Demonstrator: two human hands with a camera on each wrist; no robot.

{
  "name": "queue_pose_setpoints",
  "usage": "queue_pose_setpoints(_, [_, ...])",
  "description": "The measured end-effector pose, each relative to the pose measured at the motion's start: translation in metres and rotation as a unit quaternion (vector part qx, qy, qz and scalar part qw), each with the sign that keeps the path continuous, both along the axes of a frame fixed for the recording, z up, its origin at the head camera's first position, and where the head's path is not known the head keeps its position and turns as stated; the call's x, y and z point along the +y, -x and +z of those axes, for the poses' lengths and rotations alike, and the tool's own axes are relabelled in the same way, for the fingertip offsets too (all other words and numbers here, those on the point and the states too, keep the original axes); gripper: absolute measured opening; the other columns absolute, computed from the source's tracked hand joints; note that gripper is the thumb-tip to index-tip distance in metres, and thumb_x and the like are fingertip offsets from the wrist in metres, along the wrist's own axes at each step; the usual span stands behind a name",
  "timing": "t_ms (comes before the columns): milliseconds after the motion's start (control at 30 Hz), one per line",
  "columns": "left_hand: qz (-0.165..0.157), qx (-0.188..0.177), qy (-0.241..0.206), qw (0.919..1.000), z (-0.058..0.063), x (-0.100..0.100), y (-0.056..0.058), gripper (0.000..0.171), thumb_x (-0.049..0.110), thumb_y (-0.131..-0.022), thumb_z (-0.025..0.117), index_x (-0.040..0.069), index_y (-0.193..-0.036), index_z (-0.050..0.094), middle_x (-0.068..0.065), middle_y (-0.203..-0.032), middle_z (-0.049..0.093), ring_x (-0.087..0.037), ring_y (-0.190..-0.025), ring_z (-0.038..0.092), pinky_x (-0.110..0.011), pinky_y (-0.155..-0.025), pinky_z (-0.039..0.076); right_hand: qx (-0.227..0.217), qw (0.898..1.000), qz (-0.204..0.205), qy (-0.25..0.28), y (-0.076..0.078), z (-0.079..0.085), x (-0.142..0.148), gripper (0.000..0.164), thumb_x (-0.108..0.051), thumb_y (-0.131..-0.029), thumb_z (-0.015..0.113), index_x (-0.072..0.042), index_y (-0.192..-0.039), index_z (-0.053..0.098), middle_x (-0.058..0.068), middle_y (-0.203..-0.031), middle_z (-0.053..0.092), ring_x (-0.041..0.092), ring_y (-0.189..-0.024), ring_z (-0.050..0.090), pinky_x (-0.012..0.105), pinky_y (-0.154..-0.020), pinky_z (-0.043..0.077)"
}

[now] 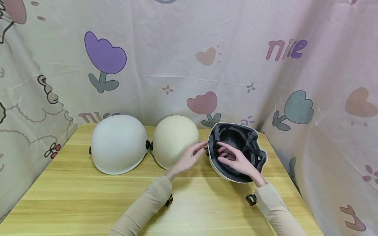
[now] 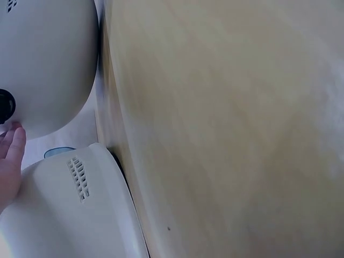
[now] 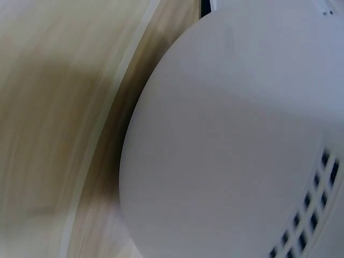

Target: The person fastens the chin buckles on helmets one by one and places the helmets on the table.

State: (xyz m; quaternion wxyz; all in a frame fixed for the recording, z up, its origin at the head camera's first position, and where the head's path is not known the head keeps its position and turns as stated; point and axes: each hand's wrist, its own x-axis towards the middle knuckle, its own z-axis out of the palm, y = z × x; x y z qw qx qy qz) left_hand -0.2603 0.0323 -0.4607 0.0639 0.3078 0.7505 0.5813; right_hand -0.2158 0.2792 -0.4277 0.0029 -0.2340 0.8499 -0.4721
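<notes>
A white helmet (image 1: 218, 171) lies at the right with its opening facing the camera, showing a black lining (image 1: 231, 136) and dark straps (image 1: 251, 139). My left hand (image 1: 189, 158) reaches to the left side of this helmet, fingers extended by its rim and black side knob (image 1: 207, 151); firm contact is hard to judge. Over the opening hovers my right hand (image 1: 240, 162), thumb and fingers spread apart, with nothing visible between them. Behind my left hand stands a cream helmet (image 1: 174, 141), dome up. The right wrist view is filled by a pale helmet shell (image 3: 226, 134) with vent slots.
Another white helmet (image 1: 118, 144) stands dome up at the left, its side knob beside the cream helmet's. All rest on a wooden table (image 1: 200, 209). A patterned cloth (image 1: 165, 59) hangs behind and at the sides. Small black devices sit at both wrists.
</notes>
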Motion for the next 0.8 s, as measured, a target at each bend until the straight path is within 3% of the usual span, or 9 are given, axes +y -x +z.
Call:
queue_pose_setpoints(200, [-0.01,-0.003,-0.012,0.9999,0.001,0.0,-0.001,0.042,0.013,-0.107,0.045,0.001,-0.148,0.048,-0.018,-0.152,0.05,-0.033,-0.139,0.051,-0.047,-0.116,0.042,-0.014,1.0,0.002,-0.018,-0.001,0.003,-0.007,0.06,-0.011,-0.095,0.07,-0.008,-0.15,0.045,0.023,-0.126,0.06,0.03,-0.106,0.067,0.022,-0.088,0.057])
queue_pose_setpoints(500, [-0.006,-0.002,-0.02,0.9998,0.0,0.0,0.0,0.04,0.012,-0.108,0.044,-0.002,-0.144,0.051,-0.019,-0.145,0.058,-0.032,-0.134,0.057,-0.044,-0.114,0.045,-0.036,0.999,0.006,-0.023,-0.003,0.003,-0.008,0.077,-0.017,-0.089,0.078,-0.023,-0.155,0.039,0.018,-0.13,0.059,0.031,-0.107,0.07,0.041,-0.091,0.06])
queue_pose_setpoints(667, [-0.005,-0.005,-0.016,0.9998,-0.001,0.0,0.0,0.04,0.012,-0.108,0.044,-0.001,-0.145,0.051,-0.019,-0.146,0.057,-0.033,-0.134,0.056,-0.045,-0.114,0.044,-0.017,0.999,0.015,-0.03,-0.004,0.004,-0.01,0.089,-0.017,-0.085,0.081,-0.024,-0.158,0.03,0.018,-0.129,0.059,0.031,-0.106,0.07,0.05,-0.094,0.058])
queue_pose_setpoints(800, [-0.009,-0.006,-0.017,0.9998,-0.001,0.0,0.0,0.041,0.012,-0.108,0.044,-0.001,-0.146,0.05,-0.019,-0.147,0.055,-0.034,-0.135,0.056,-0.046,-0.115,0.044,0.003,0.998,0.012,-0.057,-0.003,0.006,-0.014,0.094,-0.021,-0.083,0.084,-0.023,-0.159,0.029,0.016,-0.125,0.06,0.028,-0.105,0.069,0.046,-0.093,0.059])
